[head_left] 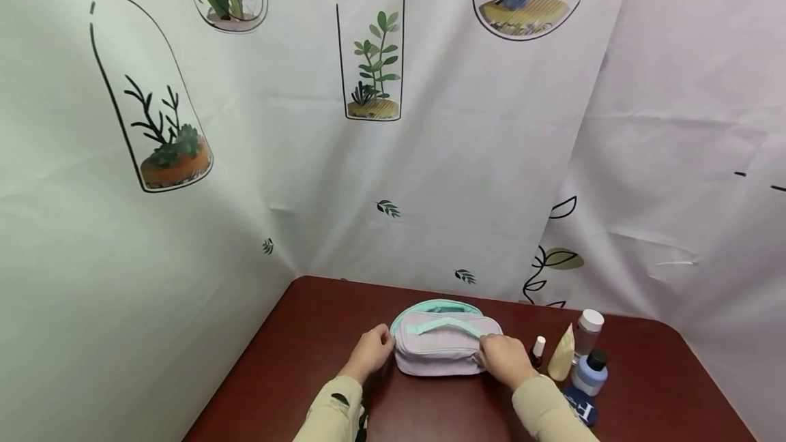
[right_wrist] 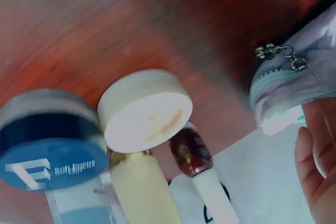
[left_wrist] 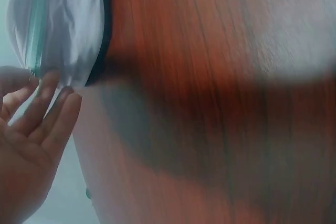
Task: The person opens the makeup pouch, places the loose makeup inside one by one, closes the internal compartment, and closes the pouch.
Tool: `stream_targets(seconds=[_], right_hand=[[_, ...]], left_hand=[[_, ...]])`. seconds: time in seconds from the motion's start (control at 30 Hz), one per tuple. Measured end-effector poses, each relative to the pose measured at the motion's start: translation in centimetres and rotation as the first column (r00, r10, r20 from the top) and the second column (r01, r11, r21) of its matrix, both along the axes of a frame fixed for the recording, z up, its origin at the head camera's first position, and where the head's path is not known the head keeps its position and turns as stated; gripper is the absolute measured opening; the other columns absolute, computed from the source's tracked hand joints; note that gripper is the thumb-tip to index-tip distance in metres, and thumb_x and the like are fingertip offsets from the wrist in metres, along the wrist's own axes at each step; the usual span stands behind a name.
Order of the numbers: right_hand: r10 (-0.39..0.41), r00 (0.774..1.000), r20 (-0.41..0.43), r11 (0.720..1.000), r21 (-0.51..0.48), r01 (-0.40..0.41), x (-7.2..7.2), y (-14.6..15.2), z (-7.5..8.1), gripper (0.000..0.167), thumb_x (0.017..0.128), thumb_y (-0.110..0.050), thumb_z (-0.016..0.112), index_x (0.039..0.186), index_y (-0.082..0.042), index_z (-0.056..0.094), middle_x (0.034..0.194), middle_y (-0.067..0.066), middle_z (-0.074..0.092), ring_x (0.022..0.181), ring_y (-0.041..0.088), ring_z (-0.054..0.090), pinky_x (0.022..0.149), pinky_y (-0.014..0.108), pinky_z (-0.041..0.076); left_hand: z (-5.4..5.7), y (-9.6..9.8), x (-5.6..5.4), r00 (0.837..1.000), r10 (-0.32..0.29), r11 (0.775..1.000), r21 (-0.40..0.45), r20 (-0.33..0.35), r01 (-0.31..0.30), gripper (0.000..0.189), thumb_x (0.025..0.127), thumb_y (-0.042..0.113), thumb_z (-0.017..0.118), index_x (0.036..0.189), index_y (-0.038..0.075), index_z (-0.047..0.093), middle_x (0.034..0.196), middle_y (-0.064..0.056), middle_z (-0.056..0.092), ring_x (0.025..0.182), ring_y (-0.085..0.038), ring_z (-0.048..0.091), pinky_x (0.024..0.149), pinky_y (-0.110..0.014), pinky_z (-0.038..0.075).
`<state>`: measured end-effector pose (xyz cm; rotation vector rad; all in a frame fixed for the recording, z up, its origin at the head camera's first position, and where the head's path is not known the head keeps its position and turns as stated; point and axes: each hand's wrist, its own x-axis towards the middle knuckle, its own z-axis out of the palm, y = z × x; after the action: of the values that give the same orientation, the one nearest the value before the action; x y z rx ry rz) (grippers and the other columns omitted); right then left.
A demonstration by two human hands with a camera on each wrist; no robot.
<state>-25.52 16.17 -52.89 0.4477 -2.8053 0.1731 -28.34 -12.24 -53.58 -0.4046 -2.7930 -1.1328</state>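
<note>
A lilac zip pouch [head_left: 445, 345] with mint trim and a mint top handle lies on the table, its mint-lined opening showing along the back. At its left end, my left hand [head_left: 371, 350] pinches the edge between thumb and fingers; in the left wrist view, that hand [left_wrist: 37, 135] has its fingertips at the end of a mint strip [left_wrist: 35, 35]. My right hand [head_left: 506, 359] grips the pouch's right end. From the right wrist, this hand [right_wrist: 317, 150] shows thumb and fingers at the pouch's rim, near a metal zipper pull [right_wrist: 278, 52]. The pouch's inside is mostly hidden.
Right of my right hand stand a small dark bottle with white cap [head_left: 537, 350], a cream tube [head_left: 561, 357], a clear white-capped container [head_left: 588, 334], a light blue black-capped bottle [head_left: 590, 374] and a dark blue round container [head_left: 582, 404]. Patterned cloth hangs behind the red-brown table [head_left: 319, 319].
</note>
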Motion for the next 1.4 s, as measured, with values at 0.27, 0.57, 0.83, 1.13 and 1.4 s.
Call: stream_targets(seconds=[0.27,0.57,0.83,1.13,1.4], right_hand=[[-0.118,0.993,0.029,0.993,-0.017,0.119,0.0,-1.0,0.1,0.016,0.078,-0.017,0.064,0.070,-0.006,0.054,0.063,0.008,0.057,0.061,0.030,0.060,0.053,0.046,0.047],[-0.135,0.991,0.009,0.987,-0.092,0.136,0.3,-1.5,0.1,0.014,0.080,-0.013,0.062,0.071,-0.006,0.053,0.062,0.007,0.054,0.058,0.031,0.058,0.050,0.046,0.044],[-0.121,0.992,0.027,0.988,-0.093,0.123,0.3,-1.6,-0.1,0.017,0.080,-0.017,0.064,0.070,-0.009,0.052,0.062,0.004,0.054,0.060,0.028,0.058,0.052,0.045,0.045],[-0.008,0.996,0.093,0.992,-0.128,0.020,0.6,-0.7,-0.3,0.031,0.078,-0.034,0.071,0.065,-0.017,0.048,0.063,-0.005,0.043,0.055,0.014,0.046,0.049,0.034,0.038],[-0.280,0.896,0.344,0.811,-0.414,0.412,0.5,0.6,0.0,0.045,0.082,-0.020,0.060,0.112,0.011,0.047,0.101,0.029,0.047,0.089,0.043,0.053,0.075,0.053,0.043]], left_hand=[[0.4,1.9,0.0,0.996,0.087,0.996,-0.025,0.000,-0.087,0.017,0.089,0.011,0.057,0.075,0.010,0.046,0.060,0.000,0.044,0.053,-0.014,0.042,0.049,-0.029,0.035],[0.2,3.7,0.3,0.999,0.047,0.997,-0.054,-0.015,-0.047,0.017,0.087,0.012,0.057,0.072,0.013,0.050,0.063,0.003,0.045,0.055,-0.010,0.041,0.051,-0.027,0.035],[-0.2,4.5,0.8,0.998,0.037,0.998,-0.056,-0.052,-0.040,0.018,0.081,0.013,0.064,0.067,0.014,0.054,0.061,0.005,0.048,0.054,-0.009,0.043,0.051,-0.027,0.037],[-0.4,2.5,0.8,0.998,0.011,0.999,-0.035,0.063,-0.009,0.013,0.081,0.015,0.065,0.069,0.012,0.061,0.064,0.005,0.053,0.056,-0.009,0.045,0.053,-0.028,0.039],[-0.3,1.5,0.4,0.976,0.023,0.992,0.120,0.217,-0.050,0.032,0.079,0.022,0.067,0.094,0.002,0.048,0.071,-0.003,0.052,0.061,-0.015,0.049,0.055,-0.031,0.040]])
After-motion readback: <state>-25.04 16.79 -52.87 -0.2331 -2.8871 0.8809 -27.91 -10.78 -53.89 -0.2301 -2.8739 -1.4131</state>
